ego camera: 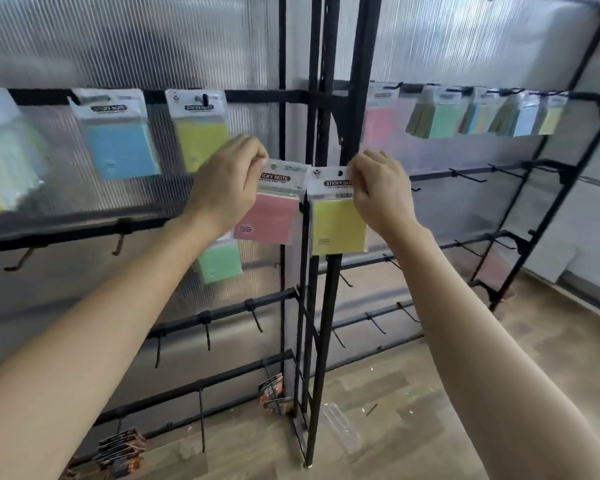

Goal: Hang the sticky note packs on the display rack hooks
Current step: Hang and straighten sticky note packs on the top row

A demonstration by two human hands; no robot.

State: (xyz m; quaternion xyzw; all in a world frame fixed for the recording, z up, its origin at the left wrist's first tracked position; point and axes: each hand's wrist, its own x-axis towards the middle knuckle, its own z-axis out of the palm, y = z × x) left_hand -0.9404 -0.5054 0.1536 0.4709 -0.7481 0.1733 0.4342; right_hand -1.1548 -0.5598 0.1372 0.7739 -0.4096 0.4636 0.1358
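A: Where are the hands?
B: Both are raised in front of the centre post of the rack (326,289). The left hand (227,183) is left of the post and the right hand (378,192) is right of it.
A: Grip state?
B: Left grip: fingers curled, pinching the white header card of a pink pack (271,218) at its upper left corner. Right grip: the same kind of pinch on the header of a yellow pack (336,226), at its upper right corner.
A: On hooks?
B: No, neither one. Both hang from the fingers, side by side, with their inner edges almost touching right at the post. The pink pack tilts slightly and the yellow pack sits close to upright.
A: Other stock?
B: A green pack (219,265) shows just below the left wrist, partly hidden. I can't tell what holds it. On the left panel's top rail, a blue pack (118,143) and a lime pack (198,133) each hang on a hook, with blurred packs further left. On the right panel's top rail there's a row of packs (445,119) in pink, green, blue and yellow.
A: Lower rails?
B: Bare hooks (207,332) on both panels. Some dark packs (120,448) hang at the bottom left.
A: Floor?
B: Wood-look floor (413,393), with a clear plastic piece (340,427) lying near the foot of the post.
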